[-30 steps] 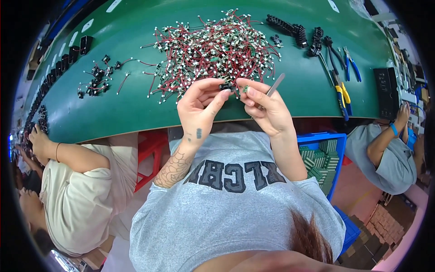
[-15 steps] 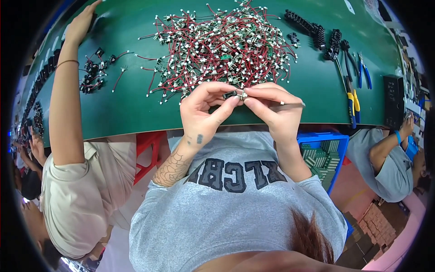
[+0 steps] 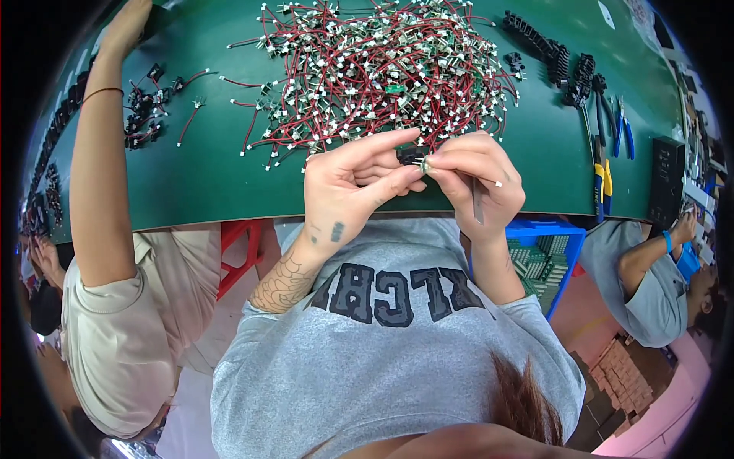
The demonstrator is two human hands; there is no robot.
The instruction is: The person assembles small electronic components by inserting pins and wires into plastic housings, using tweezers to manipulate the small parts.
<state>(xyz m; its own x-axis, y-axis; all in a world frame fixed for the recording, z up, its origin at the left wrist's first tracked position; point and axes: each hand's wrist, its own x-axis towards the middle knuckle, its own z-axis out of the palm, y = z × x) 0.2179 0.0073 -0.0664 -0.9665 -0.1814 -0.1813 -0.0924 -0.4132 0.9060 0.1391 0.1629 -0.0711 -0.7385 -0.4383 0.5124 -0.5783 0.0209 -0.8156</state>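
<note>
My left hand (image 3: 359, 174) is closed around a small black plastic part (image 3: 409, 156), thumb bent toward its end and index finger stretched over it. Between the thumb and fingertips of my right hand (image 3: 483, 177) is a small green circuit board (image 3: 425, 164) with pale pins, right beside the black part. Whether the two touch, I cannot tell. A flat grey metal strip (image 3: 479, 203) is tucked in my right palm, and a tiny white connector (image 3: 498, 183) pokes out by those fingers. Just beyond both hands spreads a large pile of small boards with red wires (image 3: 382, 84).
Black parts lie in rows (image 3: 535, 42) at the far right, near yellow-handled pliers (image 3: 603, 183), blue-handled cutters (image 3: 625, 134) and a black box (image 3: 667, 180). Wired black pieces (image 3: 145, 107) sit left, beside a co-worker's arm (image 3: 103, 168). A blue crate (image 3: 564, 283) holds green boards.
My left index finger has straightened away from the black part. The metal strip in my right hand has swung from sideways to pointing down toward me. The co-worker's hand has shifted slightly.
</note>
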